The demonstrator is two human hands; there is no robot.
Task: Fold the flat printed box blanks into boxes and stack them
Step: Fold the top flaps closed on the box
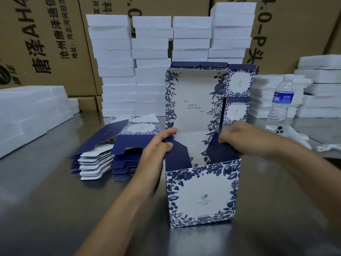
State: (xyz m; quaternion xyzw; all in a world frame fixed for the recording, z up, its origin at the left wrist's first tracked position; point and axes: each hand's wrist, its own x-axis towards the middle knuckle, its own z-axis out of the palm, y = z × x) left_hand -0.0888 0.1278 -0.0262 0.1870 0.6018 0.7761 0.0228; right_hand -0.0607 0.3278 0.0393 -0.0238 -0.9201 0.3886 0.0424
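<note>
A blue-and-white floral printed box (202,196) stands upright on the steel table in front of me, its lid flap raised at the back. My left hand (156,146) grips the box's left top edge at the dark blue left side flap. My right hand (245,137) pinches the dark blue right side flap, which leans inward. A pile of flat box blanks (114,146) lies to the left of the box. Two finished boxes (238,93) stand stacked behind it on the right.
Tall stacks of white foam trays (151,67) stand at the back, with lower foam piles at the far left (27,111) and right (317,89). A water bottle (280,102) stands at the right beside a white controller (287,132). Brown cartons line the wall.
</note>
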